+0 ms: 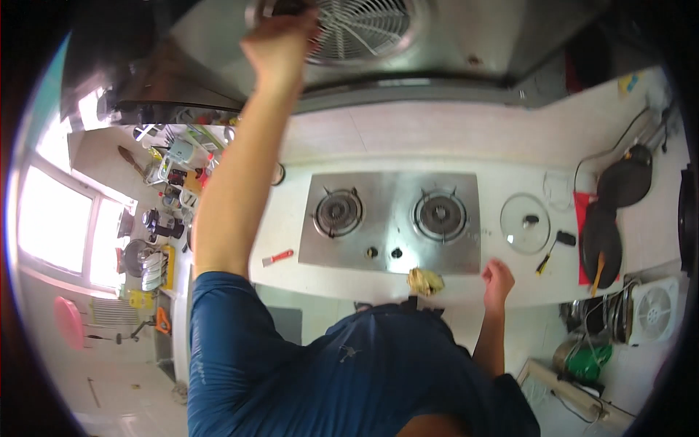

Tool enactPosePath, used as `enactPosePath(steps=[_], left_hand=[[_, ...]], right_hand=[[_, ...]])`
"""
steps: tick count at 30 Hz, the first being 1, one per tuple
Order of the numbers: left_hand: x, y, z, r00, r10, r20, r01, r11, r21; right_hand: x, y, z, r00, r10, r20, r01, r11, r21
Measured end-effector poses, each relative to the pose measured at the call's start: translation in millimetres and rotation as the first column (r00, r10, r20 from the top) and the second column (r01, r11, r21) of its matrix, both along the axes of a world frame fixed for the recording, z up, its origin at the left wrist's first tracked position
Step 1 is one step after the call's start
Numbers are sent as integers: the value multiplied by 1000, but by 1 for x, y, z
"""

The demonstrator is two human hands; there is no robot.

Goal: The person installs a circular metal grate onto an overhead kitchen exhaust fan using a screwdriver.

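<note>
In the head view, with the middle of the steel stove taken as the centre of the clock, the left arm of the person was raised high, and the left hand was at 11 o'clock, just below the metal hood. It was beside the round slatted grille, which was at 12 o'clock, and it partly overlapped its left rim. The hand was blurred, so I could not tell whether its fingers were apart, or closed on something.

The right hand was lower, at 4 o'clock, near the front edge of the white tabletop. Its fingers seemed bent inward, but whether they held anything I could not tell.

The stove carried one burner at 9 o'clock and another burner at 3 o'clock. A crumpled yellowish cloth was at 5 o'clock, by the front edge. A red-handled scraper lay between 8 and 9 o'clock. At 3 o'clock there was a glass lid, and farther out in the same direction, a black pan with a wooden utensil on it.
</note>
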State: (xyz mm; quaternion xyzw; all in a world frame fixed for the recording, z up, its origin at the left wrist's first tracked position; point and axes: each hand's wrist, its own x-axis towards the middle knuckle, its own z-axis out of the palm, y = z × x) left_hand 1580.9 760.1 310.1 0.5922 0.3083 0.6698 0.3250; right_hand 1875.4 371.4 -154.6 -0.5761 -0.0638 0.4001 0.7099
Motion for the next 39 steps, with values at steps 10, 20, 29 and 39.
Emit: enactPosePath(steps=[10, 20, 29, 39], left_hand=[[-1, 1, 3, 950, 282, -135, -268, 956, 118], [-2, 0, -8, 957, 258, -135, -240, 961, 136], [7, 8, -16, 960, 279, -19, -266, 932, 246], [9, 11, -21, 954, 300, -2, -289, 921, 262]], right_hand=[[-95, 61, 178, 966, -24, 258, -7, 993, 120], [-186, 219, 415, 587, -180, 789, -308, 852, 423], [-231, 324, 505, 649, -359, 670, -369, 623, 690], [-238, 330, 522, 549, -420, 723, -313, 699, 643]])
